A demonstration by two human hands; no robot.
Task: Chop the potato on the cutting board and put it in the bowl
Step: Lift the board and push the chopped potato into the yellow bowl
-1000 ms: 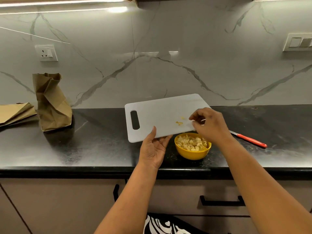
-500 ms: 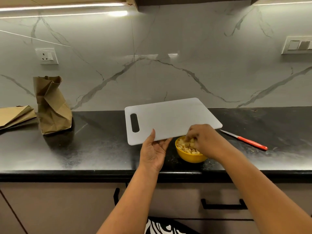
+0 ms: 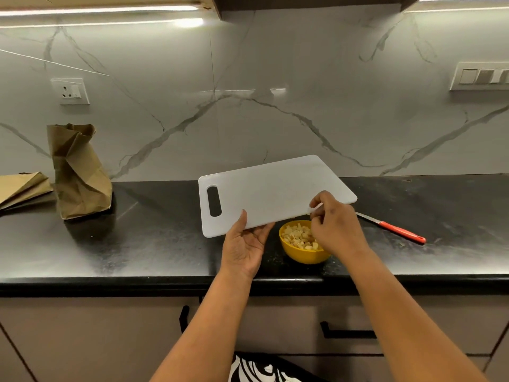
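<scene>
From the head view, we see the left hand (image 3: 243,252) holding the white board (image 3: 272,193) by its near edge, thumb on top and fingers beneath, so the board is lifted and tilted above the black counter (image 3: 137,244). The board's top is bare. The right hand (image 3: 337,228) sits at the board's near right edge, just above the yellow bowl (image 3: 301,253), with its fingers curled; we cannot tell whether they pinch the board's edge or hold nothing. The potato (image 3: 300,237), cut into small cubes, lies in the bowl, which stands on the counter below the board's near edge. To the right lies a knife (image 3: 396,231) with a red handle. Far left, a brown bag (image 3: 78,175) stands upright, with a second bag (image 3: 20,187) lying flat beside it.
</scene>
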